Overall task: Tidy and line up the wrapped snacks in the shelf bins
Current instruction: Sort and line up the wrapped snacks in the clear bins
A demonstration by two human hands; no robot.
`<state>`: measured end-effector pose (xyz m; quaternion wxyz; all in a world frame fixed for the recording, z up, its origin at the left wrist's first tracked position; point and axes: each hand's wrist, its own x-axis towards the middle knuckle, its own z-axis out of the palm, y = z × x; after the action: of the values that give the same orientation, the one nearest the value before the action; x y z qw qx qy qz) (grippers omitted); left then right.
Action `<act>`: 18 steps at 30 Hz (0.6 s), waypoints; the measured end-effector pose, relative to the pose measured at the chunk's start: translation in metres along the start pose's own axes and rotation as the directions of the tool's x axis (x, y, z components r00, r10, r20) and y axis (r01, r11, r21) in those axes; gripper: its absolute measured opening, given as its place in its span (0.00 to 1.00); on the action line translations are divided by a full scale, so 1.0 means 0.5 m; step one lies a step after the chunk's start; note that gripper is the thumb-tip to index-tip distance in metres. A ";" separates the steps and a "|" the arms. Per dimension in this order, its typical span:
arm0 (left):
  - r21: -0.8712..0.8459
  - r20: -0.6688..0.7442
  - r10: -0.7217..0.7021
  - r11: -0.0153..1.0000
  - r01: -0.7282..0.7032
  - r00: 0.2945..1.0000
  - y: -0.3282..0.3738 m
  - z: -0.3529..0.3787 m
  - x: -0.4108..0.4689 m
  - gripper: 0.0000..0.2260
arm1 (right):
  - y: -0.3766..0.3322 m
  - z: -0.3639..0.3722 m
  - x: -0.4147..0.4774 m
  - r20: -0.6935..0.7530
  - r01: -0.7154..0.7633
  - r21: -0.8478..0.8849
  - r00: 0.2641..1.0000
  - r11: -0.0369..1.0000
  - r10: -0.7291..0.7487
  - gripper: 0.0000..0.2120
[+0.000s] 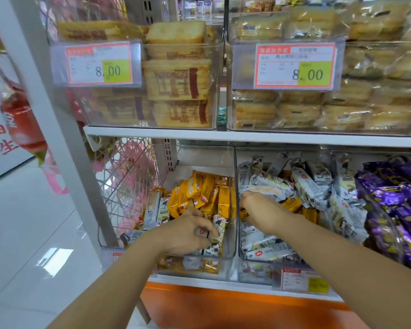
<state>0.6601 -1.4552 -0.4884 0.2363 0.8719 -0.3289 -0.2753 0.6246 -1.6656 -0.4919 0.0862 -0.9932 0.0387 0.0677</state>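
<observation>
Item one: my left hand [188, 233], down in the left bin [199, 157] on the lower shelf, fingers and thumb curled round one white-wrapped snack [217, 230] near the bin's front right corner. I hold it because it looks out of place: this bin is mainly yellow snacks [199, 193], heaped at all angles, with a few more white strays along its left side. Item two: my right hand [259, 207], reaching past the clear divider into the middle bin [282, 151]. It sits knuckles-up among the wrappers with its fingertips buried, so I cannot tell whether it is clamped on a pack or merely pressing the pile. Item three: the white snacks [306, 188] that fill the middle bin, jumbled, several propped on end toward the back wall. Item four: stray yellow packs [292, 205] just beside my right hand, partly under the white ones; my guess is that this hand is there to fetch them for the swap. Item five: purple snacks [394, 198], next bin to the right, untouched. Item six: toast packs [176, 79] in the upper bins, beside a price tag [100, 65], stacked flat. Progress, as I judge it: sorting by colour in hand, lining-up not yet begun.
</observation>
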 end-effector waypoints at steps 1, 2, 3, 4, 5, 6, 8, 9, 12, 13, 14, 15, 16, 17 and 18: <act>-0.010 -0.018 -0.006 1.000 0.006 1.000 -0.001 0.002 -0.001 0.08 | -0.005 -0.005 -0.002 0.014 -0.006 -0.021 1.000 1.000 0.007 0.13; -0.013 -0.038 -0.013 1.000 0.013 0.999 0.001 0.006 -0.001 0.09 | -0.012 -0.010 -0.005 0.021 -0.015 -0.065 1.000 0.998 0.016 0.11; -0.007 -0.059 -0.023 1.000 0.023 0.998 0.004 0.009 0.000 0.11 | -0.019 -0.015 -0.007 0.023 -0.033 -0.111 0.999 0.993 0.036 0.09; 0.013 -0.075 -0.042 0.999 0.043 0.996 0.008 0.013 0.003 0.14 | -0.026 -0.018 -0.009 0.029 -0.047 -0.161 0.998 0.986 0.053 0.10; 0.047 -0.085 -0.066 0.996 0.071 0.994 0.014 0.018 0.006 0.17 | -0.030 -0.020 -0.009 0.042 -0.063 -0.183 0.997 0.981 0.072 0.13; 0.084 -0.096 -0.089 0.992 0.097 0.991 0.019 0.021 0.011 0.20 | -0.033 -0.022 -0.008 0.049 -0.063 -0.201 0.996 0.978 0.074 0.16; 0.141 -0.115 -0.118 0.981 0.134 0.986 0.029 0.026 0.020 0.22 | -0.035 -0.028 -0.004 0.065 -0.051 -0.233 0.996 0.971 0.068 0.18; 0.150 -0.117 -0.123 0.979 0.140 0.986 0.033 0.025 0.021 0.22 | -0.037 -0.031 -0.002 0.067 -0.056 -0.243 0.995 0.968 0.074 0.18; 0.119 -0.104 -0.112 0.985 0.124 0.988 0.036 0.020 0.016 0.20 | -0.037 -0.037 -0.006 0.055 -0.037 -0.254 0.997 0.967 0.052 0.17; 0.102 -0.105 -0.103 0.988 0.114 0.989 0.034 0.017 0.011 0.20 | -0.032 -0.037 -0.009 0.043 -0.017 -0.236 0.999 0.972 0.028 0.16; 0.080 -0.110 -0.097 0.991 0.106 0.989 0.031 0.015 0.006 0.19 | -0.025 -0.036 -0.013 0.026 0.013 -0.207 1.000 0.978 -0.008 0.14; 0.052 -0.120 -0.092 0.994 0.099 0.989 0.028 0.013 0.001 0.18 | -0.017 -0.036 -0.019 0.015 0.047 -0.154 0.999 0.987 -0.045 0.12; 0.018 -0.138 -0.086 0.996 0.089 0.987 0.026 0.011 -0.005 0.16 | -0.011 -0.039 -0.028 -0.006 0.090 -0.095 0.996 0.991 -0.091 0.10; -0.017 -0.164 -0.075 0.997 0.073 0.984 0.027 0.007 -0.012 0.15 | -0.004 -0.042 -0.039 -0.024 0.115 -0.044 0.993 0.992 -0.116 0.07; -0.049 -0.193 -0.058 0.998 0.050 0.979 0.031 0.003 -0.022 0.13 | 0.001 -0.046 -0.051 -0.061 0.156 0.003 0.986 0.988 -0.155 0.03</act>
<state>0.6457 -1.4582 -0.4767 0.2788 0.8978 -0.2745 -0.2021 0.6020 -1.6685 -0.4659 0.0937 -0.9945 -0.0360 0.0307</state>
